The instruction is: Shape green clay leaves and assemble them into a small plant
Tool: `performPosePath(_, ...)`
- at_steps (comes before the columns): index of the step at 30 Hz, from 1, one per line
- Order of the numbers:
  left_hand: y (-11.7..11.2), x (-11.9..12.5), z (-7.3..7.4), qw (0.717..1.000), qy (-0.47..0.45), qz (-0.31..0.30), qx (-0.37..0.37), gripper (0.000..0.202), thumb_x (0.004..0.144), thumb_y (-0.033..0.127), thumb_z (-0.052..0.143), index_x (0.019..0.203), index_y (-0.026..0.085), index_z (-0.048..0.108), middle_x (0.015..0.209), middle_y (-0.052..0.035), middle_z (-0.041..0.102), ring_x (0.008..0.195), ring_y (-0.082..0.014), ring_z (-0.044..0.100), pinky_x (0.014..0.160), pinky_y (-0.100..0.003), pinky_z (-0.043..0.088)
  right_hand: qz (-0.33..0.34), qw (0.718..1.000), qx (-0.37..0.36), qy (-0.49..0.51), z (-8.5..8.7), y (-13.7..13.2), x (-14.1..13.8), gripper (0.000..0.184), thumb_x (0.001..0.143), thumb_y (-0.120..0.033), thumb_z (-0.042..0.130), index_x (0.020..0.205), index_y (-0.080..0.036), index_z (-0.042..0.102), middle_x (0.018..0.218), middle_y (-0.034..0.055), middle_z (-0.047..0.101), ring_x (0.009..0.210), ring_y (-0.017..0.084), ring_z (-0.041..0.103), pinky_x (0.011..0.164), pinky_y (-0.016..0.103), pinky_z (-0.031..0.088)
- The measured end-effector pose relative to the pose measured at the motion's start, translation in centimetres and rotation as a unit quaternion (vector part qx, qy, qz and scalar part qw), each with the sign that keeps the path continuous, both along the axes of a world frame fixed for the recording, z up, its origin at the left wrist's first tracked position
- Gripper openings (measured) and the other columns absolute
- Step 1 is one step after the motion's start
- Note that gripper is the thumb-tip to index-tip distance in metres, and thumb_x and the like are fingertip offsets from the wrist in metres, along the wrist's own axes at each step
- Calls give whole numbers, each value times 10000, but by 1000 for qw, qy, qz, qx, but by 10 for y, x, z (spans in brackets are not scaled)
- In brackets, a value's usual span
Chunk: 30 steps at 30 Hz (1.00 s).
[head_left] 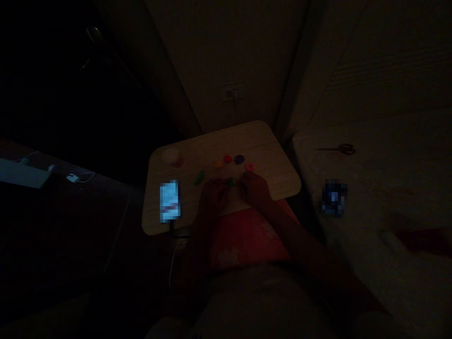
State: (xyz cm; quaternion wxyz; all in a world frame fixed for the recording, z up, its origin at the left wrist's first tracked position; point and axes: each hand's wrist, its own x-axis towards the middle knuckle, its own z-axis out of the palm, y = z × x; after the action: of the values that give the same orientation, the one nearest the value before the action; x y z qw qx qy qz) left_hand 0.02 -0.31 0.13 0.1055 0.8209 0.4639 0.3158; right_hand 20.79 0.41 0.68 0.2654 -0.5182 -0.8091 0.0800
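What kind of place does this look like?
Probably a dim room in a home: there's a small table with rounded corners, a wall socket with a cord plugged in, and, on the right, a pale surface, perhaps a bed, with scissors on it.

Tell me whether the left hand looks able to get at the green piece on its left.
Probably yes: the green piece lies just left of the left hand, with nothing visible between, though darkness hides whether that hand holds anything.
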Motion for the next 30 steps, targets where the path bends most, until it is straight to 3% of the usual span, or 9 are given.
performPosePath(12, 0, 0, 4, 1000, 3, 15, -26, 190, 966, 195, 570, 998, 218, 756, 1233, -79, 788, 1184, -278, 683, 1086, -510, 510, 14, 1000, -8, -8, 4, -1, 0, 201, 947, -179, 568, 911, -158, 764, 969, 133, 697, 896, 254, 616, 794, 355, 438)
performPosePath(18, 0, 0, 5, 999, -14, 20, -26, 254, 973, 194, 565, 1139, 221, 756, 1232, -73, 790, 1174, -263, 700, 1093, -495, 517, 2, 1000, -7, -8, 4, -1, 0, 204, 951, -185, 568, 923, -152, 768, 987, 144, 704, 904, 260, 618, 793, 361, 437)
performPosePath(30, 2, -1, 1, 999, -17, 12, -26, 236, 953, 190, 582, 1080, 230, 777, 1227, -84, 793, 1192, -271, 702, 1102, -534, 512, 21, 1000, -4, -12, 5, -3, 1, 190, 926, -180, 589, 920, -155, 778, 971, 144, 701, 893, 263, 608, 777, 365, 432)
